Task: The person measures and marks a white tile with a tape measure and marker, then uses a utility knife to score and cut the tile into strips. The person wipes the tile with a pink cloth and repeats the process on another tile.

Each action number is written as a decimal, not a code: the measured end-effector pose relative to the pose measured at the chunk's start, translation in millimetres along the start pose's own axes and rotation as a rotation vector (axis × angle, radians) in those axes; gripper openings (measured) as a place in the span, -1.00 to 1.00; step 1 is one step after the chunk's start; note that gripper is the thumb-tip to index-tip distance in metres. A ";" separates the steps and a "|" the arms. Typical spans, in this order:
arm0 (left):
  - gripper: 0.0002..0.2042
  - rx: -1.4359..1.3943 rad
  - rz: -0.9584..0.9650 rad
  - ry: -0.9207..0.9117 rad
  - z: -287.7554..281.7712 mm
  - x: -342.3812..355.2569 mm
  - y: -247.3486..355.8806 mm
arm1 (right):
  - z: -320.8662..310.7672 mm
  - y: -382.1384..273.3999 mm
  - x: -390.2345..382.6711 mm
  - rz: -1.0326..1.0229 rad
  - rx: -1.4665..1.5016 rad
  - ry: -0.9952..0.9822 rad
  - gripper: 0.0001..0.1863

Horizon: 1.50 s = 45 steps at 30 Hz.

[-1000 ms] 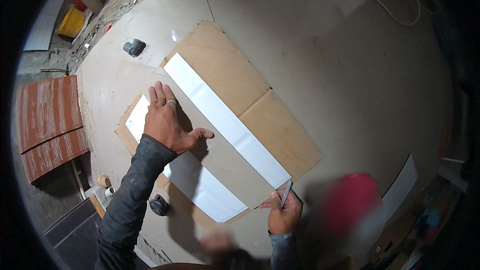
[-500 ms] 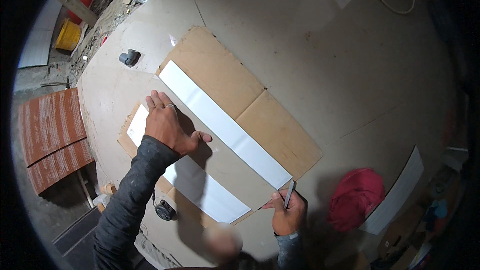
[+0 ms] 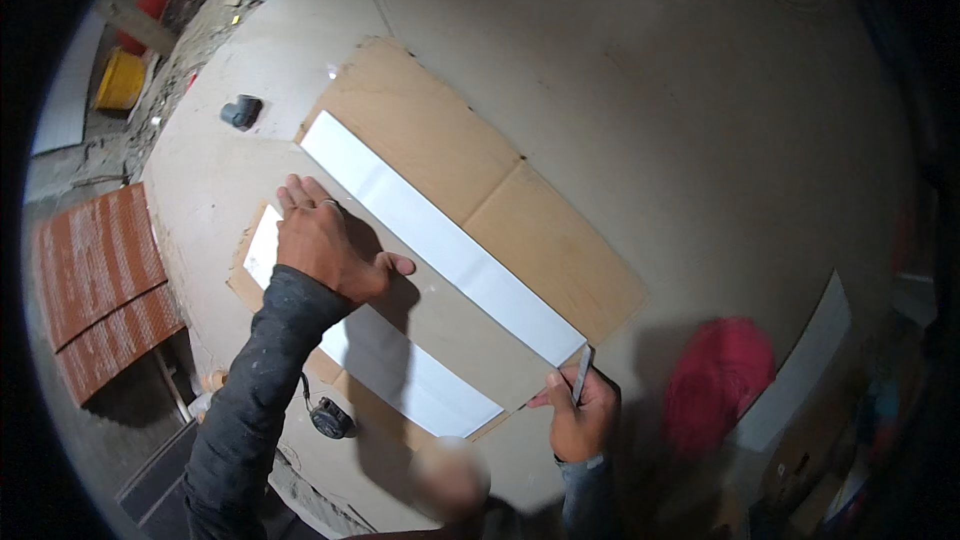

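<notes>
Two long white strips lie slantwise before me, the far white strip [image 3: 440, 235] and the near white strip [image 3: 425, 380]. Cardboard [image 3: 440, 130] shows beyond and beneath them. Between the strips runs a beige band [image 3: 440, 300] of the floor's colour; I cannot tell if it is a separate board. My left hand [image 3: 325, 245] lies over this band and the near strip, fingers stretched and thumb spread. At the far strip's right end, my right hand [image 3: 583, 418] pinches a slim grey tool [image 3: 582, 375], its upper tip beside the strip's corner. Its exact kind is unclear.
A dark tape measure [image 3: 331, 418] lies near my left forearm. A grey pipe elbow [image 3: 241, 111] sits at the far left, with a yellow bucket [image 3: 121, 79] beyond. Reddish-brown sheets [image 3: 105, 280] are at left, a red cloth [image 3: 722, 380] and a white panel [image 3: 800, 370] at right.
The view has shifted slightly. My left hand stays spread in its place. My right hand still pinches the grey tool, now more upright at the strip's corner.
</notes>
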State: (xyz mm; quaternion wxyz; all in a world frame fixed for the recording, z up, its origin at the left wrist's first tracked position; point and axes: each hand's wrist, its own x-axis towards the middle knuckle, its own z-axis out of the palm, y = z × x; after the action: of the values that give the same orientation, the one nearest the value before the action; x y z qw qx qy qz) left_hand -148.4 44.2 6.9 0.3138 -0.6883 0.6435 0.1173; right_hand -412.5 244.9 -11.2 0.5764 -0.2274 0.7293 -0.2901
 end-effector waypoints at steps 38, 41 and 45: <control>0.25 -0.077 0.070 0.227 13.4 -3.9 -3.6 | 2.1 -0.9 -1.6 -0.017 0.071 0.015 -0.83; 0.27 -0.133 0.029 0.095 5.9 -3.1 -2.2 | 1.2 -3.3 -0.2 -0.014 0.037 0.018 -0.83; 0.26 -0.081 0.052 0.166 7.0 -5.0 -2.1 | 1.5 -4.8 0.7 0.015 0.031 0.018 -0.83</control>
State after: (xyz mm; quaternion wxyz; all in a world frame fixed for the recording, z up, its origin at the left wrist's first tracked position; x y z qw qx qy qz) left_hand -145.5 52.2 4.9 0.2281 -0.6910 0.6795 0.0939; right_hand -411.3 240.8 -8.7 0.5756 -0.2101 0.7315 -0.2991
